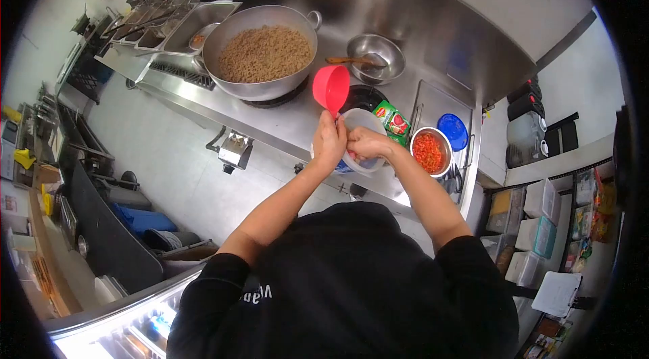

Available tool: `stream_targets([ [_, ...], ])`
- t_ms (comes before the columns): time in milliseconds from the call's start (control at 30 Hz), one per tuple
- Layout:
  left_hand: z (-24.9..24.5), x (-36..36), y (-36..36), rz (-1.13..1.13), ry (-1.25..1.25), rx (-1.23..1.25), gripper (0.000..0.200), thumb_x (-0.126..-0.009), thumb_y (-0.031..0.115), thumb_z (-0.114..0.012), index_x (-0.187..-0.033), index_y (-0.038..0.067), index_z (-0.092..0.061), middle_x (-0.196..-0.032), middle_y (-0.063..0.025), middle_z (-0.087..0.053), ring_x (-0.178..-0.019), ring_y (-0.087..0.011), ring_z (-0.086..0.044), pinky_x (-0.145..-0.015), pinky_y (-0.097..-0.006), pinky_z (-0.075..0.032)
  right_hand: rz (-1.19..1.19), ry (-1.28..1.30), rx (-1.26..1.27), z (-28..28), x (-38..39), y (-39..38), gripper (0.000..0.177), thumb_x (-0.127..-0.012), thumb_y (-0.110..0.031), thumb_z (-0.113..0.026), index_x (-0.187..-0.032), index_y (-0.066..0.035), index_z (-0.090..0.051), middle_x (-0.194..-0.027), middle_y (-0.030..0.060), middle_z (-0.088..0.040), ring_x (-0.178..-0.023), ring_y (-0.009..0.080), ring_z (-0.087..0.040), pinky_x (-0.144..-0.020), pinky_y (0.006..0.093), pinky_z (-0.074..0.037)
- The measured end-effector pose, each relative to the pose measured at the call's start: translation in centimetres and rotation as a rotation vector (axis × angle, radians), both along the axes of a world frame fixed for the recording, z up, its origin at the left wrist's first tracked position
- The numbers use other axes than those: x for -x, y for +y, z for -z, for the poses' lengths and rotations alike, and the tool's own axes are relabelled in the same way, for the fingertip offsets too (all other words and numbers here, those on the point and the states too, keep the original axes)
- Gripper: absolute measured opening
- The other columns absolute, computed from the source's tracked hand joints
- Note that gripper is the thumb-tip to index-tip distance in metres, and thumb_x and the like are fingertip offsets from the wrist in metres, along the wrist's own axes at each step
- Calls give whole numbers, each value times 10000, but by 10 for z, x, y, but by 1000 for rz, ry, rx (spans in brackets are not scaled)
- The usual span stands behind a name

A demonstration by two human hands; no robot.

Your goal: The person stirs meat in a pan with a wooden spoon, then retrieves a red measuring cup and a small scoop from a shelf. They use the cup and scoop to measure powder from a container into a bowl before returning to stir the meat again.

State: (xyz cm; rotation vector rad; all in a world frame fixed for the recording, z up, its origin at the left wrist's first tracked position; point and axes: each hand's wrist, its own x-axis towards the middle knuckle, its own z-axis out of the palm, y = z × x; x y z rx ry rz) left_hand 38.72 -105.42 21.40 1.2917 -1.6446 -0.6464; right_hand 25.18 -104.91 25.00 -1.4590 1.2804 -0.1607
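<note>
Far left, steel insert pans (172,24) are sitting at the far end of the steel counter (270,128). Right of them, a big steel wok (260,88) is sitting on a burner and holding a heap of brown cooked grains (263,53).

Centre, near edge of the counter: the left hand (329,141) is closing fully around the handle of a red scoop (331,87). It is holding the scoop raised and tilted, just above and to the far side of a clear plastic container (364,120). The scoop is looking empty. The container is standing upright on the counter between the two hands.

The right hand (368,145) is sitting on the container's near rim with its fingers curled in, touching the left hand. I cannot tell if it is actually gripping the rim or pinching something.

Far side, right of the wok, a steel bowl (382,51) is holding a wooden spoon (348,60). A green packet (392,119) is lying just right of the container. Further right, a small steel bowl (414,139) is holding chopped red-orange bits (429,151), with a blue lid (453,131) just beyond it.
</note>
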Motion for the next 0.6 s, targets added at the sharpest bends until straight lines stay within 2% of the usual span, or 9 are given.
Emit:
stream_targets([
  [133, 11, -16, -12, -55, 31, 6, 196, -918, 156, -505, -948, -27, -439, -853, -245, -596, -767, -431, -585, -658, -458, -462, 151, -67, -101, -18, 12, 10, 221, -882, -172, -510, -761, -26, -625, -600, 13, -559, -443, 78, -463, -393, 249, -356],
  [200, 17, -23, -17, -58, 51, 4, 204, -922, 159, -499, -962, -32, -439, -847, -246, -598, -773, -432, -587, -671, -462, -462, 246, -109, -139, -21, 20, 13, 241, -917, -194, -488, -833, -27, -640, -627, 4, -563, -439, 51, -451, -367, 218, -343],
  [300, 26, -35, -28, -47, 35, -51, 215, -935, 176, -477, -975, -33, -452, -839, -245, -602, -799, -429, -588, -696, -469, -462, 320, -267, -213, -11, 31, 17, 221, -909, -192, -502, -834, -37, -641, -622, 16, -568, -446, 66, -466, -375, 227, -340],
  [367, 35, -46, -35, -40, 2, -109, 223, -944, 191, -460, -974, -30, -465, -836, -242, -604, -819, -425, -588, -709, -470, -460, 334, -258, -214, -8, 39, 19, 233, -920, -196, -497, -853, -25, -640, -611, 8, -547, -443, 66, -454, -377, 230, -337],
  [433, 52, -60, -45, -60, -195, 205, 303, -971, 256, -423, -915, -31, -502, -805, -204, -611, -697, -354, -597, -660, -423, -481, 430, -242, -197, -14, 44, 25, 244, -926, -202, -492, -859, -15, -633, -613, 3, -530, -434, 68, -430, -374, 230, -320],
  [467, 54, -66, -45, -62, -194, 204, 303, -971, 256, -423, -915, -31, -502, -805, -204, -611, -697, -354, -597, -660, -423, -481, 428, -241, -198, -11, 50, 27, 244, -926, -202, -492, -859, -15, -633, -613, 3, -530, -434, 68, -430, -374, 230, -320],
  [533, 33, -75, -33, -36, -44, 96, 322, -985, 267, -390, -872, -3, -525, -678, -129, -571, -578, -235, -563, -539, -359, -462, 447, -312, -199, -5, 60, 32, 227, -930, -195, -486, -839, -26, -608, -607, -7, -497, -426, 71, -402, -373, 230, -296],
  [567, 20, -78, -25, -37, -42, 94, 322, -985, 267, -390, -872, -3, -525, -678, -129, -571, -578, -235, -563, -539, -359, -462, 447, -310, -200, -6, 62, 36, 227, -930, -195, -486, -839, -26, -608, -607, -7, -497, -426, 71, -402, -373, 230, -296],
  [600, 1, -83, -13, 66, 48, -186, 314, -985, 274, -391, -874, 16, -530, -635, -84, -525, -523, -178, -516, -473, -323, -419, 504, -373, -186, -14, 62, 43, 226, -934, -197, -484, -815, -34, -586, -599, -8, -483, -419, 72, -391, -365, 230, -279],
])
